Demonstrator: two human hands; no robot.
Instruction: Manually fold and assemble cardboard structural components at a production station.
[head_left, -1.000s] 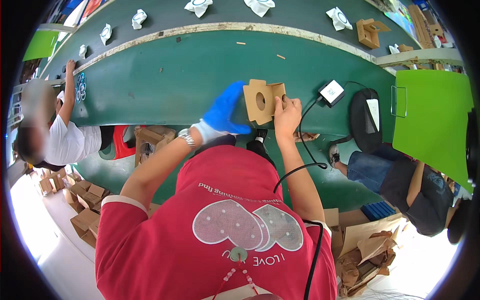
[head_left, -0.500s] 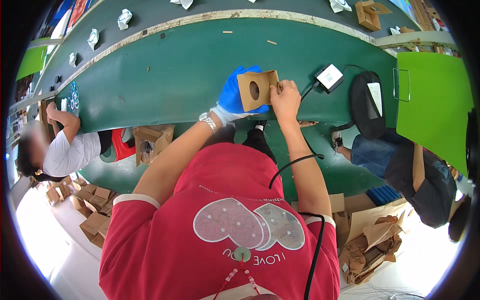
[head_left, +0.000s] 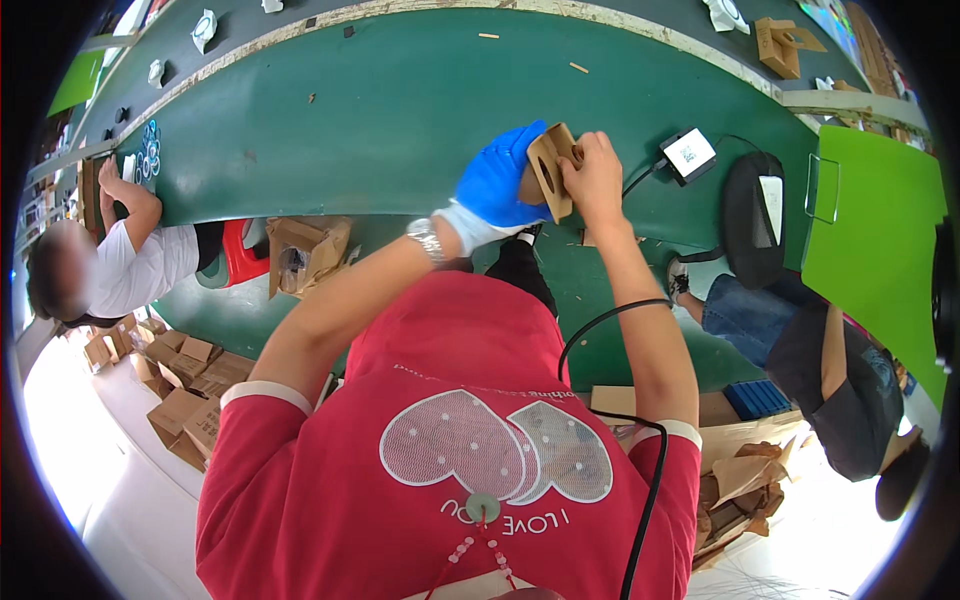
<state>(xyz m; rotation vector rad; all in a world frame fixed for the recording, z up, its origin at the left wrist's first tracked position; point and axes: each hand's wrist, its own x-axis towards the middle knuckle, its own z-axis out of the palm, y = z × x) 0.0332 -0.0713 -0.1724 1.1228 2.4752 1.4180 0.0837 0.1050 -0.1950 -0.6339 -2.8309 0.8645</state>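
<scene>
A small brown cardboard box (head_left: pixel 549 172) with a round hole in one panel is held above the green table (head_left: pixel 400 120). My left hand (head_left: pixel 496 182), in a blue glove, wraps round its left side and underside. At its right edge my bare right hand (head_left: pixel 596 178) is closed, fingers bent at the inner side of the cardboard. Whether the right fingers hold something else inside is hidden. A silver watch (head_left: pixel 426 241) circles my left wrist. To the right of my right hand sits a white-topped black device (head_left: pixel 690 155) with a cable.
Beyond the table runs a dark conveyor (head_left: pixel 290 22) with white-wrapped items and an open carton (head_left: pixel 782 48). One person (head_left: pixel 140 270) sits at left, another (head_left: pixel 835 350) at right. A black mesh backrest (head_left: pixel 752 215) and a green panel (head_left: pixel 875 240) stand right. A black cable (head_left: pixel 610 312) crosses my right arm.
The cardboard box has turned, so its holed panel now shows at a steep slant. Both hands have shifted right in the picture with it, and the whole view has moved slightly.
</scene>
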